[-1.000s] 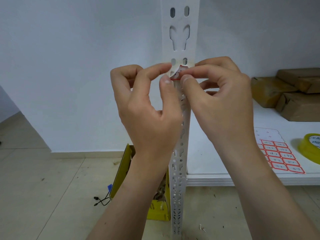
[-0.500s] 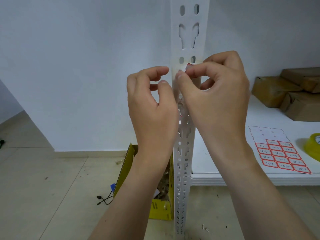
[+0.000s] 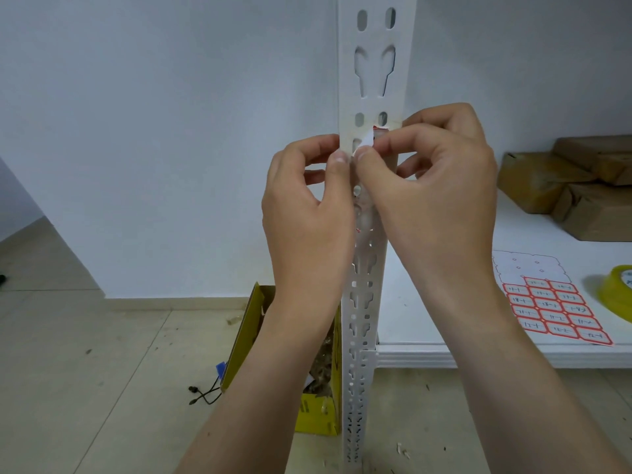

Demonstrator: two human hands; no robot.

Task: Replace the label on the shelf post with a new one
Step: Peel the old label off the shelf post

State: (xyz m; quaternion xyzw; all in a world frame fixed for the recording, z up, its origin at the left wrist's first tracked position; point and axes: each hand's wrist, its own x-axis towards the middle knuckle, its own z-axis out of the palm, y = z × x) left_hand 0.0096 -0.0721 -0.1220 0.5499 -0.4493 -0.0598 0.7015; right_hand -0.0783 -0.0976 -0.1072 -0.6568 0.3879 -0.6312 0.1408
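Observation:
A white slotted shelf post (image 3: 372, 73) rises through the middle of the view. A small red-bordered label (image 3: 370, 139) on it is partly peeled, its white back curled outward. My right hand (image 3: 431, 186) pinches the loose flap between thumb and forefinger. My left hand (image 3: 307, 213) rests against the post's left side, thumb tip pressed beside the label, holding nothing I can see. A sheet of new red-bordered labels (image 3: 550, 306) lies on the white shelf (image 3: 444, 354) at the right.
A roll of yellow tape (image 3: 617, 292) sits at the shelf's right edge. Brown wrapped parcels (image 3: 574, 189) are stacked at the back right. On the floor by the post stands an open yellow box (image 3: 266, 364) of scraps, with a black cable (image 3: 205, 393) beside it.
The label has peeled further off the post, its white back now showing. My left hand's fingers have come off the label and rest against the post. The view has shifted slightly.

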